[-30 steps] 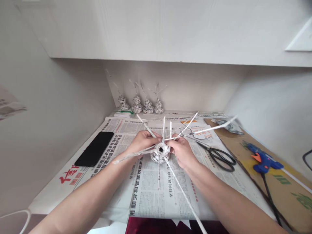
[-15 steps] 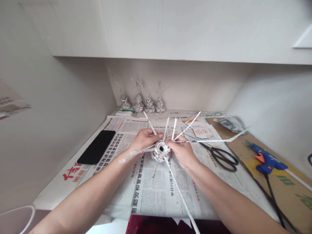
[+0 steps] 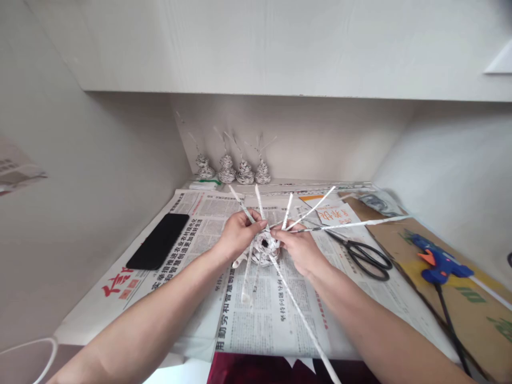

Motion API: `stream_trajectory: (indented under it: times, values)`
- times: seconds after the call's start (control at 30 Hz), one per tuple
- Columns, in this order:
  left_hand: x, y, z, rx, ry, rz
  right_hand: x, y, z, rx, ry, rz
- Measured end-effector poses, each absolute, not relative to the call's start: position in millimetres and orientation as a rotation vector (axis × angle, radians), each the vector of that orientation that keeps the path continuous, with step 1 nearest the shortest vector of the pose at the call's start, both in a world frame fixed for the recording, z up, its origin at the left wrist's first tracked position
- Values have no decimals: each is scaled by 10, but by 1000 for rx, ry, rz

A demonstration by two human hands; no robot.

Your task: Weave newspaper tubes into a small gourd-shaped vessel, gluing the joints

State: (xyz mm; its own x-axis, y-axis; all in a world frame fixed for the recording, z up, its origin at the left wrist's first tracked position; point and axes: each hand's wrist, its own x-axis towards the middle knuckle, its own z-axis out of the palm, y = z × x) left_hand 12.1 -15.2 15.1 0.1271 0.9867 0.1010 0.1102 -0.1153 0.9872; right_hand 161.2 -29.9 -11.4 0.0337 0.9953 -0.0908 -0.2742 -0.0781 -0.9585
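Evidently, a Small Weave Needs Both Hands

Both hands are closed in narrow pinches: the left hand (image 3: 239, 234) on paper strands (image 3: 259, 202) at the far rim of the woven piece (image 3: 266, 255), the right hand (image 3: 299, 246) on its right side, presumably to steady it. It sits centrally over newspaper (image 3: 242, 333), likely laid as cover. Scissors (image 3: 349, 246) lie rightward, seemingly for easy reach; a blue glue gun (image 3: 442, 261) rests on cardboard (image 3: 476, 328), perhaps against drips.

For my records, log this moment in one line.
left hand: holding round woven white paper piece; right hand: holding same piece; black loop-handled scissors: lying on printed newspaper
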Motion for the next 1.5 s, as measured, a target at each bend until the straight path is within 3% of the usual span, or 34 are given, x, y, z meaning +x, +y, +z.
stream_trajectory:
  times: [0.4,0.87,1.17,1.5]
  values:
    - [99,-77,78,1442,1052,1115,1628,-307,-57,-951,-847,1545]
    - [152,-167,43,1474,1141,1175,1630,-247,-159,-1193,-957,1349]
    - [88,-105,96,1470,1137,1003,1615,-284,-127,-1201,-1017,1281]
    - [-13,-80,149,1582,1041,853,1656,-272,-85,-1128,-925,1436]
